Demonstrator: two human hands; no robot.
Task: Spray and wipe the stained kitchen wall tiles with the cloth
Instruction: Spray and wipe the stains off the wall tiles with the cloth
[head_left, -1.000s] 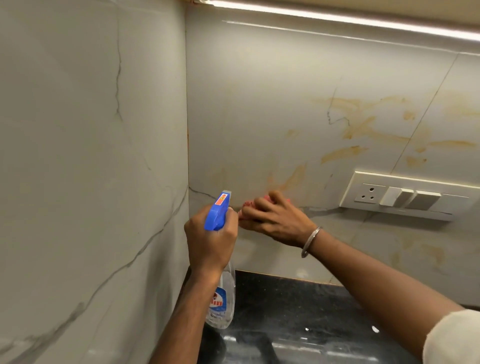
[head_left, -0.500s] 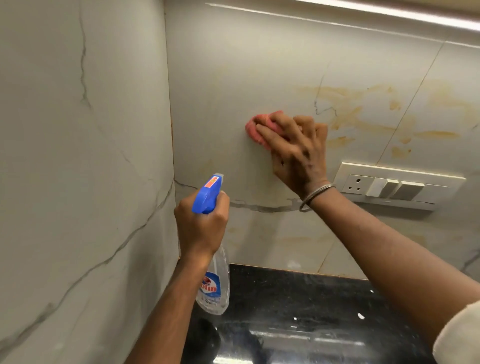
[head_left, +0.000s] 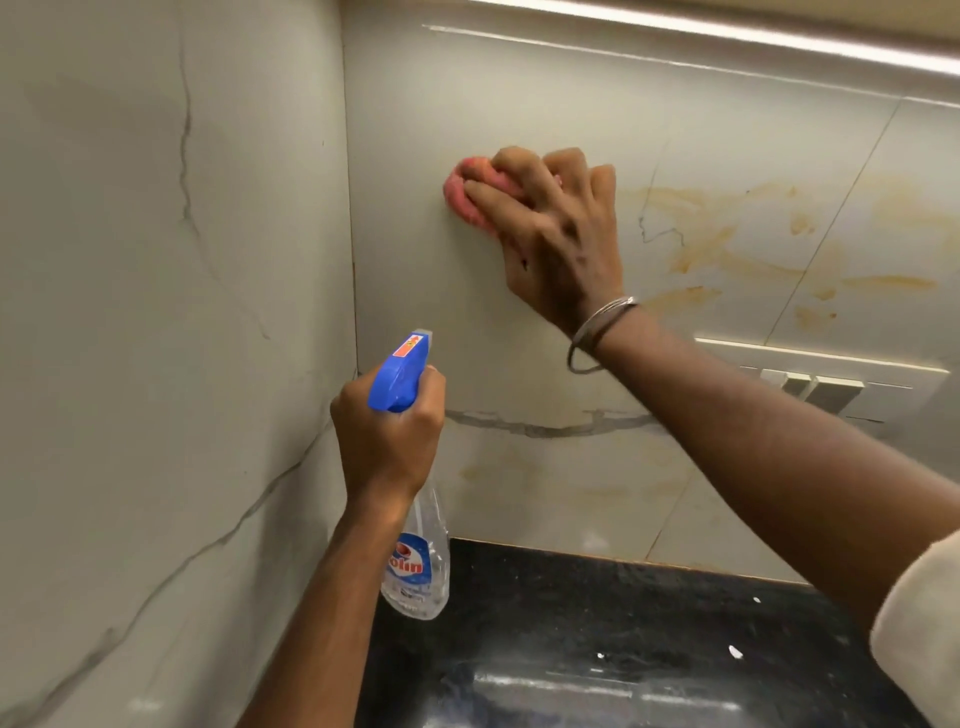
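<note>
My right hand (head_left: 558, 234) presses a bunched pink cloth (head_left: 462, 195) against the pale back wall tile (head_left: 467, 104), its fingers curled over the cloth, left of the orange-brown stains (head_left: 727, 244). My left hand (head_left: 387, 441) grips the neck of a clear spray bottle (head_left: 418, 566) with a blue trigger head (head_left: 402, 374), held upright near the wall corner, nozzle pointing at the back wall. Fainter yellowish smears (head_left: 545, 478) lie low on the tile above the counter.
A white switch and socket plate (head_left: 831, 384) sits on the back wall at right, partly behind my right forearm. A black stone counter (head_left: 623, 649) runs below. A marbled side wall (head_left: 156, 312) closes the left. A light strip (head_left: 727, 36) glows overhead.
My right hand carried the cloth from low beside the bottle up the back wall, then a little higher and left. The left hand kept holding the bottle in about the same place.
</note>
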